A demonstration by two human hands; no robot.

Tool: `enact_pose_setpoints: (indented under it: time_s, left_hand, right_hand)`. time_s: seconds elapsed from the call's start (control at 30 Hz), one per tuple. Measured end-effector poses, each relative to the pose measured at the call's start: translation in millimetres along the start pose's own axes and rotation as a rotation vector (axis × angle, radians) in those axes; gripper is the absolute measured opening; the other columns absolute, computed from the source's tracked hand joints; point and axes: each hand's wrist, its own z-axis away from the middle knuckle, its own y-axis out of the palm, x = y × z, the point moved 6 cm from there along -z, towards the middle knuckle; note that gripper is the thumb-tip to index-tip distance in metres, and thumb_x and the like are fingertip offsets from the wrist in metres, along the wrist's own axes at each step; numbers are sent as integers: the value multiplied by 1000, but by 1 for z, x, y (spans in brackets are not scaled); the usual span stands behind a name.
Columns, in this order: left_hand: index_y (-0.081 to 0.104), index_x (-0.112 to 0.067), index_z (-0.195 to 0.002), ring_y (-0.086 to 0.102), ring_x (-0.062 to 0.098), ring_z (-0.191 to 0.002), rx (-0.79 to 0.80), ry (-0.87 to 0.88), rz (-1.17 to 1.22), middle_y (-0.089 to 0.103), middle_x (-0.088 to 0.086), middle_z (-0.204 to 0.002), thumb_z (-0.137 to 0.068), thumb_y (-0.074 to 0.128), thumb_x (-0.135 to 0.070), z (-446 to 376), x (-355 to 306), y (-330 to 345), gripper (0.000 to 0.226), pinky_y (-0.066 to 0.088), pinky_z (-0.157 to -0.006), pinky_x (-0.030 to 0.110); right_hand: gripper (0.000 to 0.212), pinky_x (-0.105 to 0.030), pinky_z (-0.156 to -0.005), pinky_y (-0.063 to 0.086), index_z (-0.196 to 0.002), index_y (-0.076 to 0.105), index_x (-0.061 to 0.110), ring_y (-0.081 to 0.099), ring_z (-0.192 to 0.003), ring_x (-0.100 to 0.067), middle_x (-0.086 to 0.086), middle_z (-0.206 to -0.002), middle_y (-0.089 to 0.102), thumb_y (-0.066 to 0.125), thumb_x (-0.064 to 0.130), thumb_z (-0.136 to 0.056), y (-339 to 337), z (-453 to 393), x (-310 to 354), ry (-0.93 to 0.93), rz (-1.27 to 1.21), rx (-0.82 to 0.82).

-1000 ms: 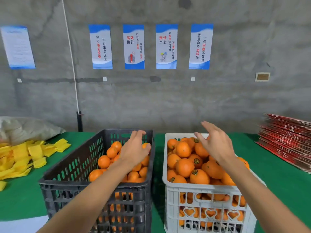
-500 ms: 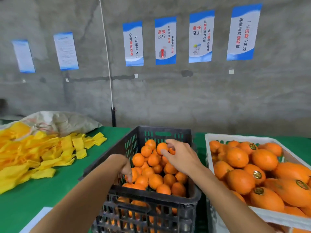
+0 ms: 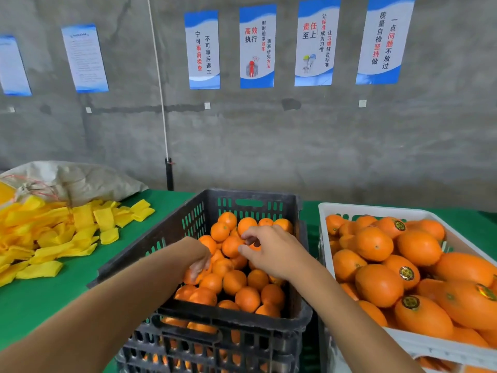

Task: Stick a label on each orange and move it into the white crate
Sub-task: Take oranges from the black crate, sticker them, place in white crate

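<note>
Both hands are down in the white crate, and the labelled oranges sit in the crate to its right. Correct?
Not quite. The head view shows the left hand and right hand down in the black crate, among unlabelled oranges. The rest holds: the labelled oranges sit in the crate to its right, which is the white crate.

Wall posters [image 3: 256, 47] read 高效执行; 责任至上; 一点问题不放过; orange stickers [image 3: 406, 273] illegible.

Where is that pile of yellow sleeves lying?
The yellow sleeves lie on the green table at the far left of the head view, before a grey sack, left of the black crate.
</note>
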Motion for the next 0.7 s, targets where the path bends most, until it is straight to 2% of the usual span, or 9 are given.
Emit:
enact_pose_setpoints:
  time_s: [0.07,0.13,0.23,0.3,0.37,0.47,0.57,0.63,0.7]
  left_hand:
    - [34,-17,-157,61,42,-131,61,76,78,42,29,-157,-103,63,-3,9,0,-4,63,49,-111,50]
    - [35,-22,-152,69,43,-119,-35,154,201,37,30,-157,-101,63,2,18,-6,-20,63,57,-102,51]
    - [44,-24,-145,72,42,-103,-344,329,316,42,22,-140,-97,69,-4,57,-24,-53,58,64,-78,45]
    - [48,-23,-143,68,41,-105,-606,471,399,46,17,-125,-91,79,-15,99,-36,-63,61,59,-85,48]
    - [48,-21,-143,60,37,-116,-854,578,463,48,12,-124,-84,86,-28,151,-45,-60,71,50,-98,47]
    - [47,-20,-147,62,29,-105,-1097,684,546,43,2,-129,-78,79,-45,219,-62,-24,80,54,-91,47]
    - [52,-23,-144,57,9,-100,-1233,845,619,41,-4,-126,-79,71,-59,269,-78,23,77,57,-82,30]
    - [55,-21,-143,51,-3,-104,-1272,940,675,41,-4,-126,-80,73,-57,289,-88,52,74,52,-80,15]
    - [56,-18,-141,48,-5,-104,-1242,1012,705,40,-5,-124,-81,77,-50,297,-100,84,71,48,-84,8]
  right_hand:
    - [38,-37,-82,57,-131,65,26,65,-107,-17,5,-119,70,59,45,-99,-5,3,3,5,6,-21]
    - [35,-39,-84,57,-129,66,24,65,-111,-21,2,-121,71,57,42,-100,-11,5,5,12,21,-65]
    - [44,-42,-99,50,-141,58,23,56,-130,-23,0,-142,62,52,44,-102,-33,15,3,82,-8,-237]
    - [50,-43,-105,47,-147,52,20,52,-136,-24,-2,-149,56,49,45,-104,-44,31,1,144,-58,-312]
    - [53,-43,-107,46,-149,49,18,51,-137,-26,-4,-150,55,48,46,-105,-53,51,-2,185,-147,-348]
    - [53,-40,-108,48,-147,51,24,56,-132,-19,0,-144,60,48,53,-104,-67,97,6,136,-336,-425]
    - [45,-35,-98,53,-135,61,30,60,-119,-11,9,-129,66,50,56,-100,-72,157,22,14,-421,-578]
    - [35,-33,-94,51,-125,66,25,60,-115,-13,10,-120,66,56,47,-100,-69,197,27,-55,-434,-716]
    - [26,-33,-92,50,-116,69,17,61,-111,-16,7,-113,66,60,35,-100,-55,230,25,-77,-454,-783]
